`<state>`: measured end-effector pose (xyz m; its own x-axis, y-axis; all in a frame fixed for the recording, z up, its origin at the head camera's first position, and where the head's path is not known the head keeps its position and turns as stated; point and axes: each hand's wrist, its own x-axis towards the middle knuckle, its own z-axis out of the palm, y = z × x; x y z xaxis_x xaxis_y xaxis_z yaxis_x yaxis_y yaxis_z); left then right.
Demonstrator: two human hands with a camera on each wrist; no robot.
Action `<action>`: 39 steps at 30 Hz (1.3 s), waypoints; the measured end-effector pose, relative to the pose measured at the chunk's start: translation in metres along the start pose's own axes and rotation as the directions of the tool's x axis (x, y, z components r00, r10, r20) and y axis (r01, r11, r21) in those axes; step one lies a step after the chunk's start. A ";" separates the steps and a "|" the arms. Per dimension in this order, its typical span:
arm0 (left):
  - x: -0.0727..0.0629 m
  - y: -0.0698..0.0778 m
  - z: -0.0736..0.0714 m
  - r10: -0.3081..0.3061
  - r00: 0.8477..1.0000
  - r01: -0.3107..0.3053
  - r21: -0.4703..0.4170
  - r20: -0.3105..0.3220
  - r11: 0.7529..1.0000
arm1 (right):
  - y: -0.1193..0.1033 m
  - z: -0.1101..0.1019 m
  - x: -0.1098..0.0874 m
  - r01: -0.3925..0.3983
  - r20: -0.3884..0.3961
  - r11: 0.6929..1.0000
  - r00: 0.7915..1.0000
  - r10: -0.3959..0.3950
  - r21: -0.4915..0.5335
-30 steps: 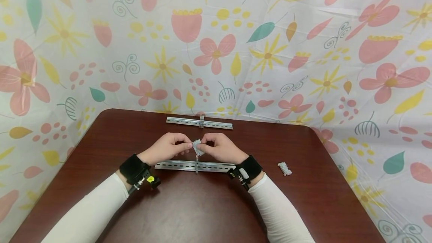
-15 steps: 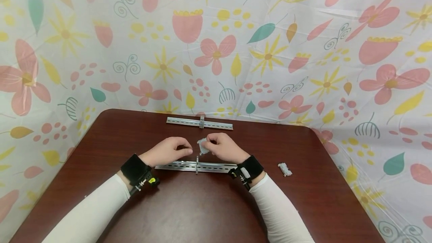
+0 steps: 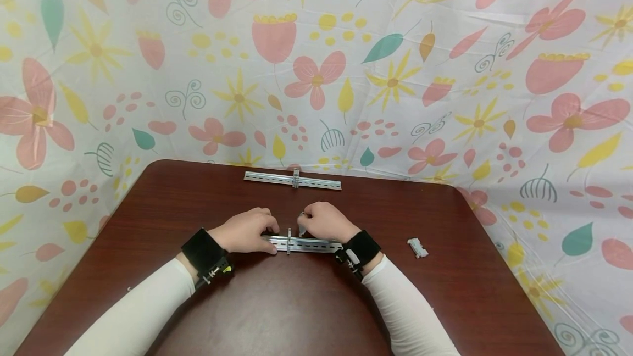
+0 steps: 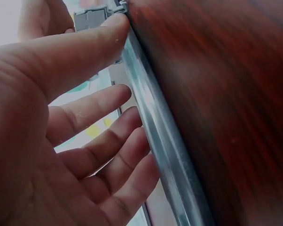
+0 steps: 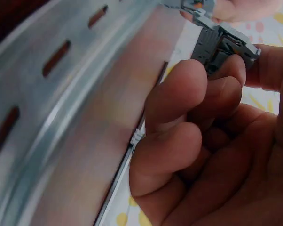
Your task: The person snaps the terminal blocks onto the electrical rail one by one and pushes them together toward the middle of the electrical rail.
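Note:
A slotted metal DIN rail (image 3: 318,245) lies across the table in front of the person. The left hand (image 3: 249,231) straddles its left part, thumb at the near edge and fingertips along the far edge. Just right of that hand, a thin grey terminal block (image 3: 289,239) stands across the rail. The right hand (image 3: 327,222) pinches another grey terminal block (image 5: 208,47) between thumb and fingers, close over the rail's far side and right of the standing block. Its remaining fingers are curled in, and they partly cover the block in the right wrist view.
Farther back lies a second DIN rail (image 3: 267,178) with grey terminal blocks (image 3: 295,178) across its middle. One loose terminal block (image 3: 417,247) lies on the table to the right. A flower-patterned cloth (image 3: 316,125) hangs behind the brown table (image 3: 277,312).
The left hand has let go of the terminal block and moved down to the near rail. The right hand has lowered the block toward the rail and turned it edge-on.

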<state>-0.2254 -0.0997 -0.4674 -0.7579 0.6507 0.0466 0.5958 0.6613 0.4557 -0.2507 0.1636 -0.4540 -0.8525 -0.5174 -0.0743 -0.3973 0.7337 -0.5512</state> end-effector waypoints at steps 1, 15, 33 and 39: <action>0.000 0.000 0.000 0.003 1.000 -0.003 0.008 0.001 1.000 | 0.000 0.001 0.000 -0.005 0.010 1.000 1.000 0.005 -0.012; 0.002 0.001 0.003 -0.001 1.000 0.000 0.018 0.014 1.000 | -0.008 0.014 0.000 -0.053 0.025 0.993 0.998 0.055 -0.102; -0.001 0.000 0.003 0.006 1.000 -0.007 0.021 0.016 1.000 | -0.018 0.019 -0.003 -0.099 0.063 0.981 0.992 0.111 -0.165; -0.001 -0.001 0.004 0.007 1.000 -0.007 0.025 0.013 1.000 | -0.020 0.016 -0.004 -0.103 0.084 0.982 0.990 0.117 -0.159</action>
<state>-0.2241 -0.0999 -0.4715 -0.7500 0.6603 0.0379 0.6079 0.6657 0.4327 -0.2336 0.1437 -0.4563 -0.8614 -0.4632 -0.2081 -0.3566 0.8435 -0.4016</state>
